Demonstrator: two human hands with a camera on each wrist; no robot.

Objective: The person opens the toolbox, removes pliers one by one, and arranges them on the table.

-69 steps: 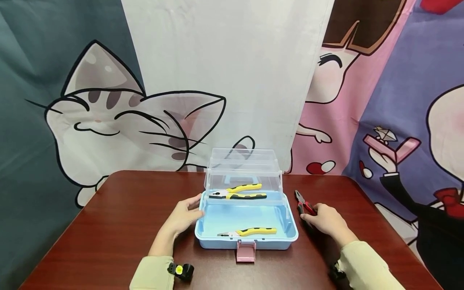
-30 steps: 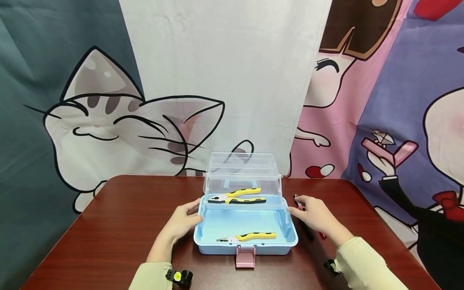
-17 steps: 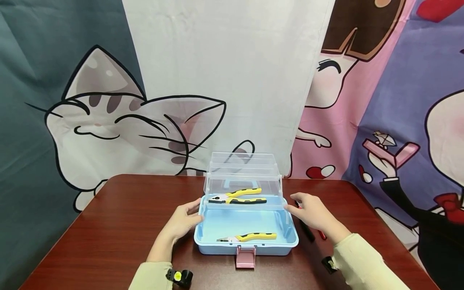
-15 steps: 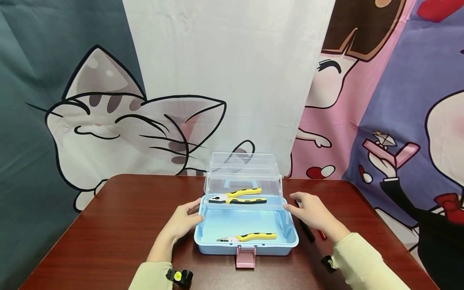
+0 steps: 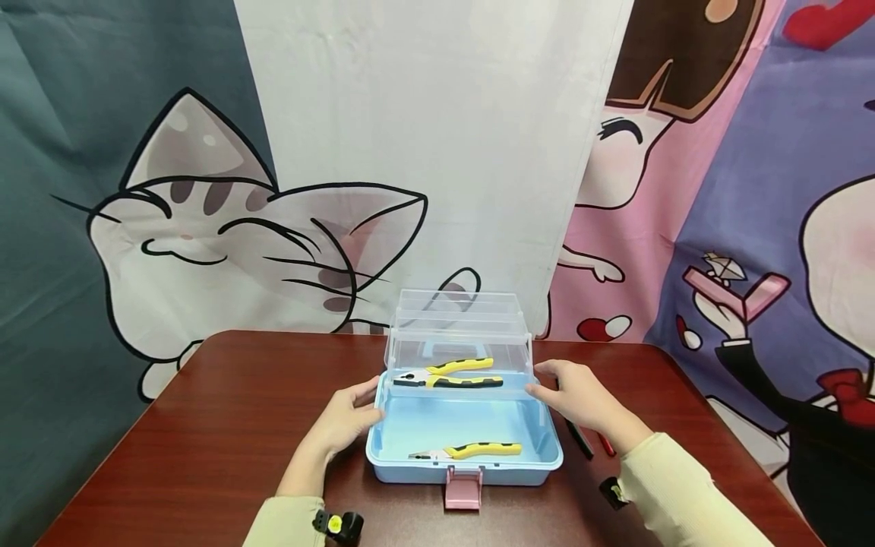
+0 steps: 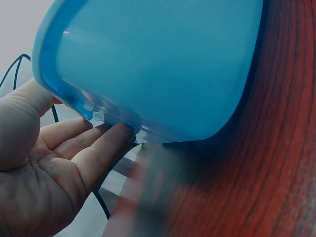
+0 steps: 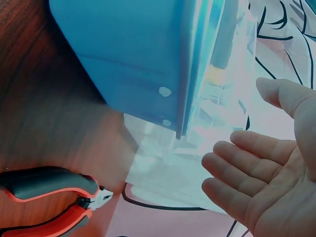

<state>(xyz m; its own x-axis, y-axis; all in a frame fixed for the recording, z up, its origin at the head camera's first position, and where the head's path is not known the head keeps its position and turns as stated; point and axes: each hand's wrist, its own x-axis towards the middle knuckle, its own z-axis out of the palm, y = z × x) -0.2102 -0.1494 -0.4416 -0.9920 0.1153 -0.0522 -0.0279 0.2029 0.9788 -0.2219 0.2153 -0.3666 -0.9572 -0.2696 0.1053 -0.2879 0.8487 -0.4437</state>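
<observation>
An open light blue toolbox [image 5: 403, 472] stands mid-table. My left hand [image 5: 352, 420] grips its left side, thumb at the rim and fingers along the outer wall, as the left wrist view also shows. Yellow-and-black combination pliers [image 5: 468, 382] lie in the clear raised tray [image 5: 514, 392] at the back. Needle-nose pliers [image 5: 488, 449] with yellow handles lie in the base near the front. My right hand [image 5: 581, 395] is at the tray's right end, fingers spread; in the right wrist view, nothing is between its fingers. Red-and-black pliers [image 7: 54, 182] lie on the table beneath it.
The toolbox's transparent lid [image 5: 458, 311] stands tilted back behind the tray. A pink latch [image 5: 463, 490] hangs down in front of the box. Behind the brown table [image 5: 205, 448] hangs a cartoon-printed cloth [image 5: 437, 114].
My right hand has left the handles of the red-and-black pliers and moved left and away to the tray's right end. My left hand stays on the toolbox.
</observation>
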